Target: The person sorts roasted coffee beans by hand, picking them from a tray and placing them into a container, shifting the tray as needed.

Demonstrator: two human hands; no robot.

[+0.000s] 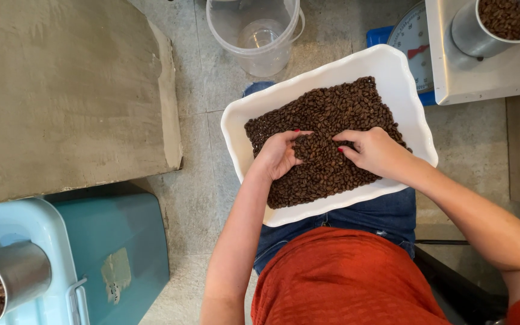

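Tray: a white rectangular tray (405, 99) is being balanced on the lap at centre frame, long axis tilted from lower left to upper right.
Beans: dark coffee beans (326, 114) are being spread across its floor, lying directly beneath and beyond both hands.
Left hand: the left hand (279, 154) is being pressed palm-down, fingers loosely curled, on the heap's left side.
Right hand: the right hand (373, 150) is being cupped over the middle, fingers bent inward, equally near.
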